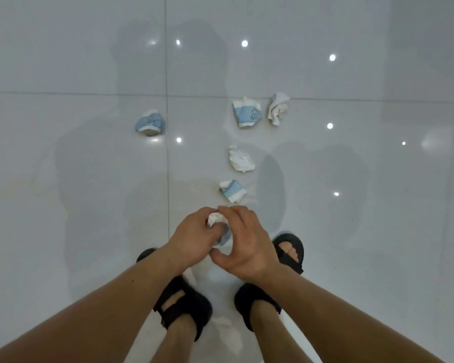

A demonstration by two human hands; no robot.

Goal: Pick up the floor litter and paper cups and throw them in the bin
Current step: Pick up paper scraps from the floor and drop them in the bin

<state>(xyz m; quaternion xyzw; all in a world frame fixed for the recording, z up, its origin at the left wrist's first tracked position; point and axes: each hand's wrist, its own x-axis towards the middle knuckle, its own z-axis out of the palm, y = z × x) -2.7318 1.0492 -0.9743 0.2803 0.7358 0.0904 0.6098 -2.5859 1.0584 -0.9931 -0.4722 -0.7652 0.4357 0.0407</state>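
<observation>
While both hands hold one crumpled cup (216, 221) above the floor (76, 179), the left hand (194, 239) curls its fingers round it and the right hand (247, 242) pinches it too. A squashed cup (150, 123) lies at 11 o'clock, a paper ball (241, 159) at 12, a white wad (277, 108) at 1. Best to squeeze tight, so nothing drops. No bin shows.

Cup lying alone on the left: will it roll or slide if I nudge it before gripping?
The cup is probably light: thin paper, already crushed. Its dented wall should limit rolling. On the glossy floor it may skid, so pinch rather than push.
</observation>
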